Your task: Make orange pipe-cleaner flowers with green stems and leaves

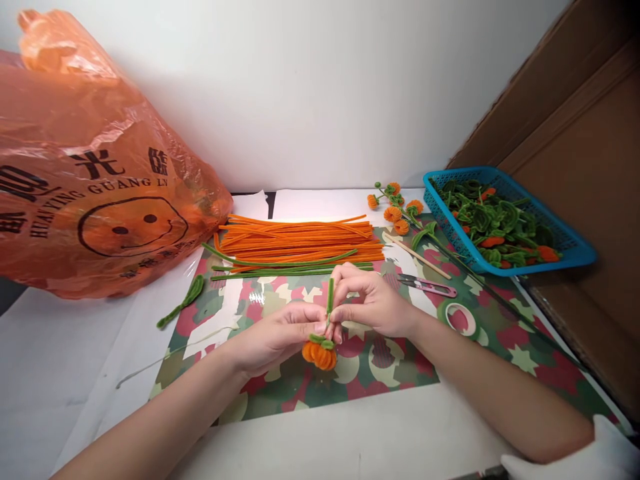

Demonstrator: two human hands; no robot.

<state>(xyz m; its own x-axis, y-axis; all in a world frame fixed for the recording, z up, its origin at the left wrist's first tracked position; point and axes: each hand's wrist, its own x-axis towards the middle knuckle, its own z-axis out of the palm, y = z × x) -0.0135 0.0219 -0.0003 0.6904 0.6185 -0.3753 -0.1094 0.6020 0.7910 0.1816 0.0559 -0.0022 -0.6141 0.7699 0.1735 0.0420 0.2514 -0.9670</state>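
The orange plastic bag (111, 180) bears black characters (97, 165) ending "光臨", Latin capitals (100, 203) reading "HUANYING GUANG L…", 1 smiling face (134, 228), and a smaller bottom line (155, 260) too creased to read.

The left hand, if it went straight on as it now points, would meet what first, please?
The left hand would probably meet the right hand first, beside the green stem; whether the hands touch is unclear.

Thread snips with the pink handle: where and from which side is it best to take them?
Best by the pink handle at the right end of the thread snips, probably coming from above and the right: the dark blades point left. They lie on the camouflage mat, with the tape roll close on the near side.
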